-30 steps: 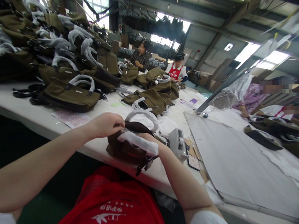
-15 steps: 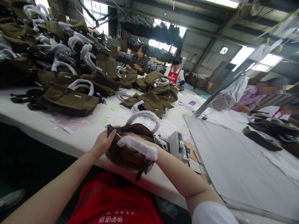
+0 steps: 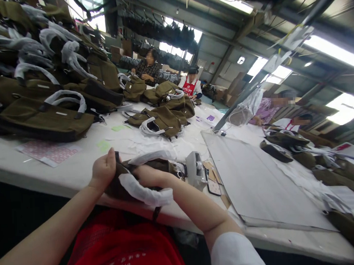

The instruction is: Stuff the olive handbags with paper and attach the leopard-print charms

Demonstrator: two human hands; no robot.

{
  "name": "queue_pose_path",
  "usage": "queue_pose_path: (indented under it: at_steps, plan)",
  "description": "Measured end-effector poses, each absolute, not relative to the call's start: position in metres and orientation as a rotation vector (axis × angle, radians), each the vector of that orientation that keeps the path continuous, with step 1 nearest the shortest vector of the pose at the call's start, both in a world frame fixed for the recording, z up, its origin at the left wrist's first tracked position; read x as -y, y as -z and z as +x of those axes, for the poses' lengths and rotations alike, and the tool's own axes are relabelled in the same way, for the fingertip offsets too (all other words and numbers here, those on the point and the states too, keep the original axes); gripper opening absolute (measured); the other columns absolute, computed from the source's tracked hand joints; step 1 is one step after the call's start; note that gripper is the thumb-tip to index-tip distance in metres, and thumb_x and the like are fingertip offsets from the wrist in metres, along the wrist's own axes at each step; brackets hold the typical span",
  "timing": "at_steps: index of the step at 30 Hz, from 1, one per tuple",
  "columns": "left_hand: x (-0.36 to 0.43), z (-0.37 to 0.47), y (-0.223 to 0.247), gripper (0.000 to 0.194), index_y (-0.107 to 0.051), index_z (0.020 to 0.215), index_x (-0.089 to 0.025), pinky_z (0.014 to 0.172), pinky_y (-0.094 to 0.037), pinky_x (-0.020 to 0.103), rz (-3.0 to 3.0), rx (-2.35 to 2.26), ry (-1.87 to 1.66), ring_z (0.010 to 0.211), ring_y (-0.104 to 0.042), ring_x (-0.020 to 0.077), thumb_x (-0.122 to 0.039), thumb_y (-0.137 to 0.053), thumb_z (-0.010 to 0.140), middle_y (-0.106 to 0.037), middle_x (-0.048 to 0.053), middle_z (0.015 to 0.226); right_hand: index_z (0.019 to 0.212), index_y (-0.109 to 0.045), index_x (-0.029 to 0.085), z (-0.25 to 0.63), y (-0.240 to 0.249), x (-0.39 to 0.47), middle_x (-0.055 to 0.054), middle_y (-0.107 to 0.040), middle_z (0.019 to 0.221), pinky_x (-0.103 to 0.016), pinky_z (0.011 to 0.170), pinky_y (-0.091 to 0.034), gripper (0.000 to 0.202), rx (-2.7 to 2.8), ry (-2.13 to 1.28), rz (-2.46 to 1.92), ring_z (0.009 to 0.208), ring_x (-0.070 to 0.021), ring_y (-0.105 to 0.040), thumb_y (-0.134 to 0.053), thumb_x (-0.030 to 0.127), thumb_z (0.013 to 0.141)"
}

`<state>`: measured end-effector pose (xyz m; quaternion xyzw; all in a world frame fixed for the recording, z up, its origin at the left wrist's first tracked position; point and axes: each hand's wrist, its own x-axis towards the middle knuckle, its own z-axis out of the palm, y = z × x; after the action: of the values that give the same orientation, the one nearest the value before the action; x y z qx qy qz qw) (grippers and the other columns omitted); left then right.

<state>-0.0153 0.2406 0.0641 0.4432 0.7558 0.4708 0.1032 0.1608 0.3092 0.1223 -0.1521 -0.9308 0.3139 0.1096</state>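
An olive-brown handbag (image 3: pixel 114 188) sits at the table's near edge in front of me, its top opening upward. White wrapping covers its two handles; the near handle (image 3: pixel 143 191) droops over the front side. My left hand (image 3: pixel 104 170) is closed on the left end of the bag's rim, thumb up. Into the opening, between the handles, reaches my right hand (image 3: pixel 147 175); its fingers are hidden inside the bag. A dark strap hangs from the bag's front over the table edge.
A grey tape dispenser (image 3: pixel 195 168) and a phone (image 3: pixel 214 187) lie right of the bag. Olive handbags (image 3: pixel 47 116) are heaped at the left, with others (image 3: pixel 155 119) ahead. A large pale board (image 3: pixel 255 183) covers the right side, near a slanted post (image 3: pixel 236 94). Several people work beyond.
My right hand has drawn partly back, so its back shows at the opening. The left hand still grips the bag's end. My view has shifted to the right.
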Motion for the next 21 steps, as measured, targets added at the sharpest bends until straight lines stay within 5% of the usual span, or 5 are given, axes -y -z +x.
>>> queue_pose_path:
  at_steps: [3, 9, 13, 16, 21]
  plan:
    - [-0.226, -0.028, -0.068, 0.06, -0.068, 0.077, -0.018, 0.071, -0.053, 0.035, 1.29, -2.199, -1.442, 0.076, -0.068, 0.024, -0.054, -0.025, 0.1, -0.071, 0.006, 0.072, 0.104, -0.072, 0.021, 0.209, -0.159, -0.301, -0.002, -0.074, 0.11, -0.026, 0.094, -0.052, 0.018, 2.475, -1.036, -0.287, 0.104, -0.0152, -0.068, -0.057, 0.021, 0.094]
    - [-0.197, -0.004, -0.146, 0.038, -0.063, 0.099, -0.023, 0.088, -0.05, 0.041, 1.574, -2.368, -1.763, 0.095, -0.065, 0.0244, -0.047, -0.033, 0.098, -0.069, 0.005, 0.103, 0.109, -0.07, 0.017, 0.304, -0.146, -0.29, -0.009, -0.068, 0.093, -0.038, 0.084, -0.052, 0.031, 1.901, -0.189, -1.125, 0.09, -0.0239, -0.064, -0.065, 0.038, 0.087]
    - [-0.233, 0.04, -0.195, 0.04, -0.067, 0.071, -0.021, 0.065, -0.049, 0.028, 2.102, -1.579, -0.942, 0.066, -0.063, 0.016, -0.047, -0.045, 0.092, -0.069, -0.001, 0.069, 0.112, -0.071, 0.019, 0.305, -0.102, -0.296, -0.001, -0.06, 0.062, -0.028, 0.057, -0.048, 0.041, 1.974, -0.775, -1.297, 0.056, -0.0165, -0.058, -0.046, 0.047, 0.096]
    - [-0.27, 0.077, -0.197, 0.019, -0.073, 0.095, -0.024, 0.065, -0.048, 0.024, 2.2, -1.069, -0.288, 0.074, -0.067, 0.016, -0.031, -0.057, 0.085, -0.074, -0.003, 0.082, 0.106, -0.071, 0.018, 0.296, -0.086, -0.301, 0.001, -0.056, 0.059, -0.024, 0.047, -0.042, 0.044, 1.819, -1.073, -1.2, 0.049, -0.0136, -0.053, -0.041, 0.048, 0.096]
    - [-0.296, 0.123, -0.158, 0.04, -0.066, 0.113, -0.027, 0.07, -0.05, 0.032, 2.608, -1.232, -0.133, 0.088, -0.071, 0.0285, -0.034, -0.076, 0.074, -0.075, 0.004, 0.099, 0.098, -0.068, 0.015, 0.295, -0.075, -0.31, 0.004, -0.049, 0.052, -0.021, 0.039, -0.031, 0.043, 1.538, -1.366, -1.17, 0.041, -0.0105, -0.043, -0.048, 0.052, 0.089]
